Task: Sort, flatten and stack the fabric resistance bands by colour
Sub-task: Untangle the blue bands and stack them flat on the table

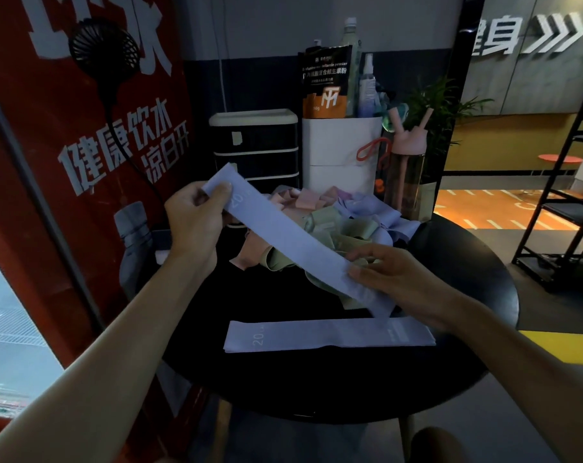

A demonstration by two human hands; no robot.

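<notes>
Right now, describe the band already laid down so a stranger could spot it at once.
On the round black table, look near its front edge. A lilac band lies there, pressed flat; the rest sit tangled in a pile behind it, and the held band hangs between the left hand and right hand.

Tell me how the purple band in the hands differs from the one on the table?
The held band hangs in the air between the left hand and right hand; the table band lies flat on the table. The held band slants; the table band runs straight. Both are purple, marked 20.
</notes>
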